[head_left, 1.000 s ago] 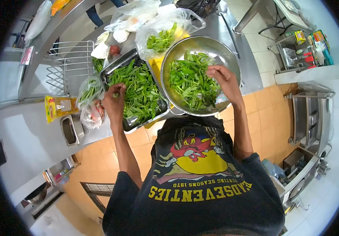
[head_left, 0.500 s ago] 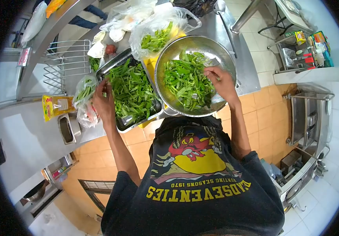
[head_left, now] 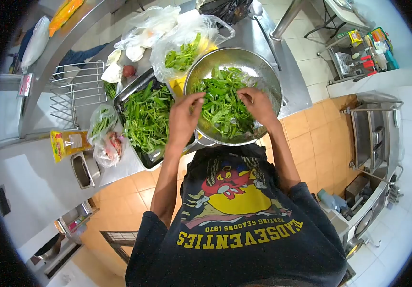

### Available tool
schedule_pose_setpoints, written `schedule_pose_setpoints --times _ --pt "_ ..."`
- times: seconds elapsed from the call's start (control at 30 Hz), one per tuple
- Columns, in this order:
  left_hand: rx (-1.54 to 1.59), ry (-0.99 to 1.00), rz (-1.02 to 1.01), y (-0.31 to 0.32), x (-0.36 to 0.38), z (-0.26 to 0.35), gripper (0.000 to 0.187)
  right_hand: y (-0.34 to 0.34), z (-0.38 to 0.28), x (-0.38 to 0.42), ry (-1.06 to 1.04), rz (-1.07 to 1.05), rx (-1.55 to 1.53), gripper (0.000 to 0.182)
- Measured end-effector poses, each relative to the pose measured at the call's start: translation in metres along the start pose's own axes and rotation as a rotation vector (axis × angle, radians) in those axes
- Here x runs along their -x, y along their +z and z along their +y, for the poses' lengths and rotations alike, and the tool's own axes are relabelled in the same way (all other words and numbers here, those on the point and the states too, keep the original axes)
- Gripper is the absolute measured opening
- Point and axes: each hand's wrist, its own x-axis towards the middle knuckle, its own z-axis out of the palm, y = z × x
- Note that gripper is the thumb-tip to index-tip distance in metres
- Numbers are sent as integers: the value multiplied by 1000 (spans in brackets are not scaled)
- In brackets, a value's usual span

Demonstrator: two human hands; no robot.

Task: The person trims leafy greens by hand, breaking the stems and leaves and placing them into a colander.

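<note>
A perforated metal colander holds a heap of leafy greens. My right hand is over its right side, thumb and fingers pinched on some leaves. Above the colander's left rim is my left hand, its thumb and fingers apart, fingertips close to the greens' left edge. To the left, a rectangular metal tray is full of more leafy greens. A clear plastic bag with cut green stems lies behind the colander.
Left of the tray are a plastic bag of green pods, a yellow packet and a wire rack. A red onion lies behind the tray. A long-handled utensil rests at the counter's right.
My left hand has moved right, from the tray's left edge to the colander's left rim. My right hand has shifted slightly left over the greens. The whole view has shifted a little.
</note>
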Motion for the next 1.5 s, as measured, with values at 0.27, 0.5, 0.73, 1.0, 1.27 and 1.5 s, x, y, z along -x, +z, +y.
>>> schedule_pose_setpoints --times 0.27,0.5,0.73,1.0,1.27,1.5 --pt "-391 298 -42 49 -42 -20 27 4 1 6 -70 47 10 17" --pt "85 -19 -218 31 -48 -11 28 -11 -8 12 54 51 -87 16" --pt "575 -245 -198 26 -53 -13 31 -8 -25 5 -1 73 -170 17" --pt "665 -299 -190 22 -54 -3 29 28 -13 -19 -173 208 2 24" --pt "719 -318 -93 18 -51 -7 26 20 -4 -28 -159 150 -17 29" --pt "559 -208 16 9 -39 -15 24 5 -6 -25 -47 172 -81 28"
